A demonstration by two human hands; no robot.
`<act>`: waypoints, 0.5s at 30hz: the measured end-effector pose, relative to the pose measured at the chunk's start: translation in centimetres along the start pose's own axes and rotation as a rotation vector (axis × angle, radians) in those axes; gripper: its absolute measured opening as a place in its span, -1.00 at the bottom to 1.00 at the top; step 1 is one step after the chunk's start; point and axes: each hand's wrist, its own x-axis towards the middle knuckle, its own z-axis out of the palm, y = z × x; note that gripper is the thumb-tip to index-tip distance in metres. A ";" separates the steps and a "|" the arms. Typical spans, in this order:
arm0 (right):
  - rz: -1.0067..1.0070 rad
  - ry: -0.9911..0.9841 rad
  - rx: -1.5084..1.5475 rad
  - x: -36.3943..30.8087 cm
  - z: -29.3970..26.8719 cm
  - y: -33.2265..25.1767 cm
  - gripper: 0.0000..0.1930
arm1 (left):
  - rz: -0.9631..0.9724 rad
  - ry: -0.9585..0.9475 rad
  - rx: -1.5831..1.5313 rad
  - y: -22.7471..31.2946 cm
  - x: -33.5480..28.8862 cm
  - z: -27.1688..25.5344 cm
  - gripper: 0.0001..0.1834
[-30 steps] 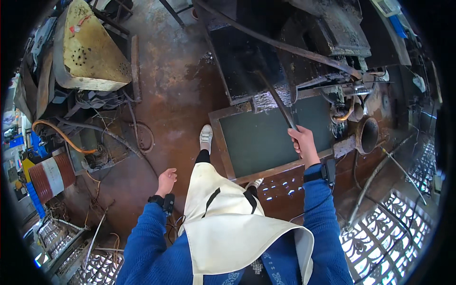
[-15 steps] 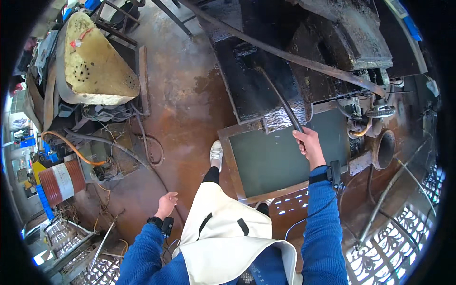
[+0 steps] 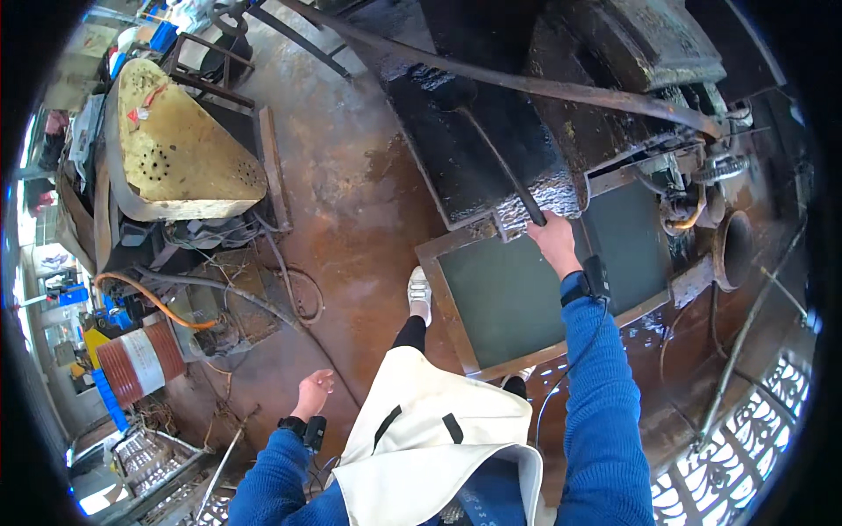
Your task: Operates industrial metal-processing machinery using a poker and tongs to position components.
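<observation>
My right hand (image 3: 554, 244) is closed around the dark handle of a long-handled tool (image 3: 498, 151). Its dark, flat-looking head rests on a wet black sloping metal chute (image 3: 438, 171) ahead of me; the head's exact shape is hard to make out. Foamy water glistens beyond the head and along the chute's near lip. Beneath my right hand lies a framed pit of murky green-grey water (image 3: 513, 302). My left hand (image 3: 314, 394) hangs free at my left side, fingers loosely bent and apart, holding nothing.
A thick pipe (image 3: 526, 83) crosses above the chute, beside dark heavy machinery (image 3: 653, 44). At left stand a yellowish metal guard (image 3: 189, 158) and a red-and-white drum (image 3: 143, 362). A hose (image 3: 307, 337) trails over the wet floor. Pipes and a lattice panel (image 3: 745, 438) lie at right.
My right hand has pushed the tool away from me, up the chute, and now sits closer to the chute's lip. The fingers of my left hand have loosened. The whole view has shifted slightly.
</observation>
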 end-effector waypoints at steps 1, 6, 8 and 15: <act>0.004 0.014 0.013 -0.6 0.4 0.6 -0.69 | 0.005 -0.004 0.013 -0.5 0.0 -0.1 -0.70; 0.051 -0.064 0.252 -5.0 -0.4 2.0 -0.73 | 0.037 -0.010 0.106 -1.2 -0.7 0.1 -0.70; 0.045 -0.053 0.285 -7.5 -1.0 3.4 -0.75 | 0.054 -0.017 0.148 -1.0 -1.0 0.8 -0.70; 0.038 -0.037 0.344 -20.4 -4.1 12.1 -0.76 | 0.206 -0.111 0.174 3.7 -2.7 6.1 -0.72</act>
